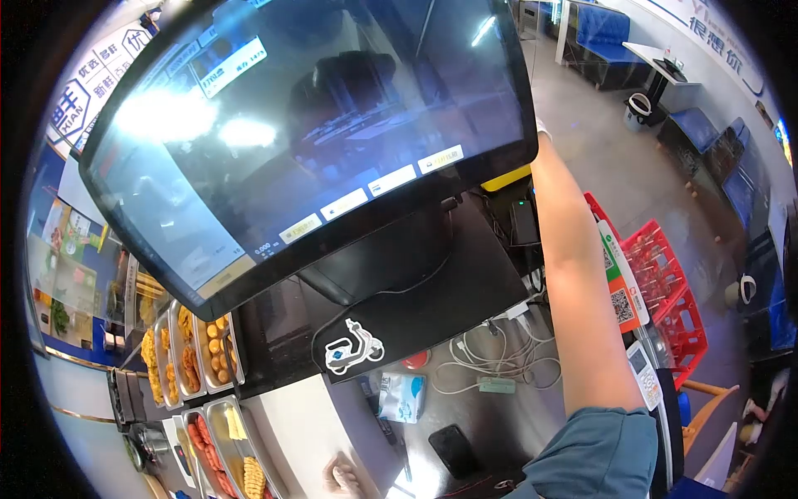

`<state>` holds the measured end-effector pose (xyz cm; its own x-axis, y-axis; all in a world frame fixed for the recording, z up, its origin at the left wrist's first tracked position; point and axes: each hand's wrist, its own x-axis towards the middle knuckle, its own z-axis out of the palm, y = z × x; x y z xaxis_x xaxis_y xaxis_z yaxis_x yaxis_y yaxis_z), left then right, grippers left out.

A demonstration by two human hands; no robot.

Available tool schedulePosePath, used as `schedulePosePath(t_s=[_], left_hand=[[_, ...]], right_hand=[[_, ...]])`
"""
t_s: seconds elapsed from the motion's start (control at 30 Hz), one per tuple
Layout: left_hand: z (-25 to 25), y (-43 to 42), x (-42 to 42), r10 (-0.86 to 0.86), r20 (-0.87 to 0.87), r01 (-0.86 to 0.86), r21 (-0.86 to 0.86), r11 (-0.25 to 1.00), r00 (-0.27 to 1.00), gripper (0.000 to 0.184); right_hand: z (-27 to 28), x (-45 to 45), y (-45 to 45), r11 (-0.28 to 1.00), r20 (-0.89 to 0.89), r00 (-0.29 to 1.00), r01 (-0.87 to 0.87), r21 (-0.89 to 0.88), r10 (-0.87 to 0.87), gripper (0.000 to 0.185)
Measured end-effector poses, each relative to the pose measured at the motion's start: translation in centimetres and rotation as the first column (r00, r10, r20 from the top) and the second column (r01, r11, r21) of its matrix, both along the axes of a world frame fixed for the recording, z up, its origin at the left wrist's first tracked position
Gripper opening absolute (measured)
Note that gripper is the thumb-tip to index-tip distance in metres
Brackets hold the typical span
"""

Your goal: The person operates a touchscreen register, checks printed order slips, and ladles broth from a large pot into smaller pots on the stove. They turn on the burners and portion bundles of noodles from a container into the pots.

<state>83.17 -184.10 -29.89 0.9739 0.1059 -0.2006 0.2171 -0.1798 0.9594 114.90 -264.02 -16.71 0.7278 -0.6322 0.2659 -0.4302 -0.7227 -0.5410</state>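
My right arm reaches forward along the right side of a large black touchscreen monitor [332,133]. Only a pale sliver of my right hand [542,127] shows past the screen's edge; its fingers are hidden. At the bottom, my left hand [339,477] is over the edge of a white board [295,424], fingers curled in, with nothing visible in them. To its right lie a blue-and-white tissue pack [402,397] and a black phone [454,451]. A scooter sticker [354,347] is on the black monitor base [424,308].
Metal trays [218,353] of fried food and skewers stand at left. White cables [499,362] tangle on the counter near a power strip [496,385]. QR-code signs [622,304], a white keypad device [643,376] and red crates [657,266] stand right of my arm. Blue booths [613,33] lie beyond.
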Motion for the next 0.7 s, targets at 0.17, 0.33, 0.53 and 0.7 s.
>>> schedulePosePath(t_s=[0.17,0.33,0.53,0.7], left_hand=[[2.7,-2.4,-0.2,0.01,0.012,-0.01,0.078,0.997,1.0,0.028],[3.2,-2.5,-0.2,0.002,0.029,-0.005,0.126,0.992,1.0,0.029],[3.2,-2.5,0.0,0.002,0.108,-0.016,0.132,0.991,0.994,0.035],[3.5,-2.6,-0.1,0.04,0.029,-0.041,0.039,0.998,0.999,0.034]], right_hand=[[-0.7,-3.4,-0.6,0.868,0.44,0.894,-0.283,0.407,0.085,0.03],[-0.4,-5.6,0.0,0.683,0.667,0.743,-0.519,0.515,0.062,0.026],[0.9,-7.2,2.1,0.526,0.676,0.717,-0.515,0.677,-0.168,0.03],[2.4,-9.9,5.0,0.614,0.624,0.781,-0.492,0.616,0.0,0.026]])
